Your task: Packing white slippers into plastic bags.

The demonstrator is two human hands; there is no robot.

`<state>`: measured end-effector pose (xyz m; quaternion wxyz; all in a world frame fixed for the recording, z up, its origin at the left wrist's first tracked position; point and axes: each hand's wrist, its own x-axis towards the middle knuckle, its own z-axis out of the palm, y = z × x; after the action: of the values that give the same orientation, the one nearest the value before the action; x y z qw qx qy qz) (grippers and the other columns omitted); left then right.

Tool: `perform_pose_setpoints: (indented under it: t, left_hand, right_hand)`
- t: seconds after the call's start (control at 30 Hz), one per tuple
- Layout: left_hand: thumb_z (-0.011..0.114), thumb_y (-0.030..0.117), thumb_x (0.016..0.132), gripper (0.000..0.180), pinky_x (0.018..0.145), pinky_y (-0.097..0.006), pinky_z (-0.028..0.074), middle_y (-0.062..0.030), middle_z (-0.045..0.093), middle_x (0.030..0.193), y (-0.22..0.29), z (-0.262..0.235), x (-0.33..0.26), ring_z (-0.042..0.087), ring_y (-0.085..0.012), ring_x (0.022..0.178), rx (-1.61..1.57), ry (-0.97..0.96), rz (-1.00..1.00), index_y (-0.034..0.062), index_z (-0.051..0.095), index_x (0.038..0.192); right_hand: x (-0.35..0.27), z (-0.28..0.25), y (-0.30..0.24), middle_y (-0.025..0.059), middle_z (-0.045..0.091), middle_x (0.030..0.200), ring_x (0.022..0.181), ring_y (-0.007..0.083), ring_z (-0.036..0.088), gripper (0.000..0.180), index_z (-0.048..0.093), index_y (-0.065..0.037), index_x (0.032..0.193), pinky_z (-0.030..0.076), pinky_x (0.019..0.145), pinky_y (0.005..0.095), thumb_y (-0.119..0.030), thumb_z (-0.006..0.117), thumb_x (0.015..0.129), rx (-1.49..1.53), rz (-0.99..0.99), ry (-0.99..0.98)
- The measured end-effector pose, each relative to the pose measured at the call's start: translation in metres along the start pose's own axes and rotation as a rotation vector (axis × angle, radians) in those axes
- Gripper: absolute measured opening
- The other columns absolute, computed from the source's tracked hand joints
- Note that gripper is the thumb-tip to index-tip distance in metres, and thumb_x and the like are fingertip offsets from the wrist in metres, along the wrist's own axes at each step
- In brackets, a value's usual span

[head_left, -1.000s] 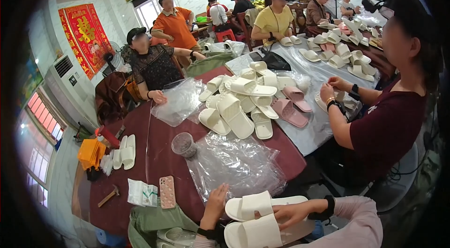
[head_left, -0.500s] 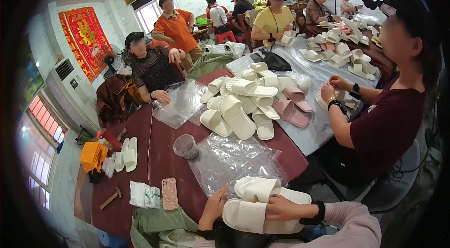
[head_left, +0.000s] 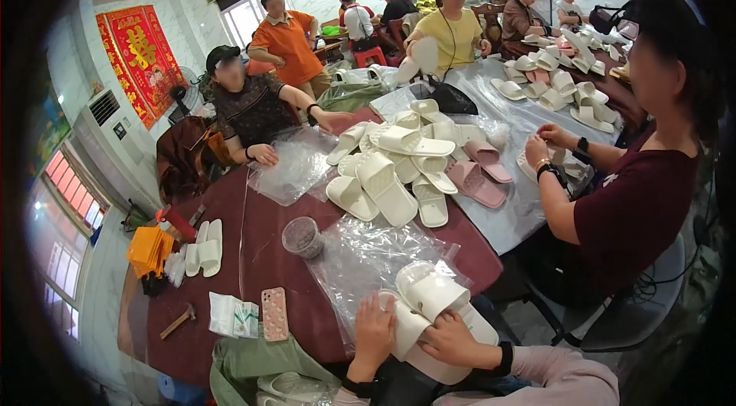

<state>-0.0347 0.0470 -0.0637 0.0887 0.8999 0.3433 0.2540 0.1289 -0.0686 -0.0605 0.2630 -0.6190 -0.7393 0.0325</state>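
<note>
A pair of white slippers (head_left: 434, 292) is tilted up over my lap at the table's near edge. My right hand (head_left: 458, 341) is closed on the slippers, its fingers at the strap opening of the nearer one. With fingers stretched out, my left hand (head_left: 375, 335) rests against the left side of the nearer slipper. Just beyond them a clear plastic bag (head_left: 368, 253) lies flat on the dark red table. A heap of white slippers (head_left: 387, 184) is piled farther back, with pink slippers (head_left: 475, 182) at its right side.
A clear round tub (head_left: 303, 238), a phone (head_left: 274, 314), a white packet (head_left: 233, 317) and a hammer (head_left: 178, 322) lie to the left. Green cloth (head_left: 264, 368) hangs at the near edge. Co-workers sit at the right and far left; one in yellow (head_left: 452, 34) holds slippers.
The slippers in my hands have tipped upward and turned. My left hand has moved right onto the nearer one. Across the table, the far-left co-worker's arm has reached toward the heap.
</note>
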Motion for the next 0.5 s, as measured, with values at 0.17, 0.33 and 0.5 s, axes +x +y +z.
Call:
perform_pose_setpoints:
  t: [0.17,0.33,0.5]
  left_hand:
    - [0.052,0.021,0.089,0.043,0.097,-0.061,0.029,-0.0229,0.037,0.138,0.026,-0.013,0.005,0.036,-0.0495,0.122,0.134,-0.036,0.041,0.0119,0.049,0.13]
    - [0.052,0.025,0.089,0.044,0.096,-0.064,0.028,-0.0211,0.037,0.139,0.035,-0.007,0.0,0.033,-0.0505,0.124,0.092,-0.06,0.091,0.0158,0.049,0.131]
    - [0.053,0.027,0.088,0.046,0.096,-0.065,0.026,-0.0197,0.037,0.139,0.041,-0.008,0.001,0.032,-0.0505,0.124,0.066,-0.061,0.097,0.0185,0.047,0.133]
  right_hand:
    - [0.01,-0.004,-0.001,0.0157,0.055,0.082,0.09,0.0327,0.053,0.025,0.062,-0.007,0.08,0.036,0.091,0.0445,-0.031,0.063,0.075,-0.024,0.031,-0.024]
    - [0.017,-0.003,0.003,0.0154,0.054,0.077,0.084,0.0331,0.054,0.02,0.06,-0.006,0.075,0.037,0.09,0.0445,-0.026,0.064,0.074,0.039,-0.032,0.1]
    - [0.015,0.001,0.004,0.0139,0.053,0.074,0.079,0.0321,0.054,0.019,0.059,-0.006,0.071,0.039,0.086,0.0452,-0.024,0.064,0.075,0.033,-0.037,0.059]
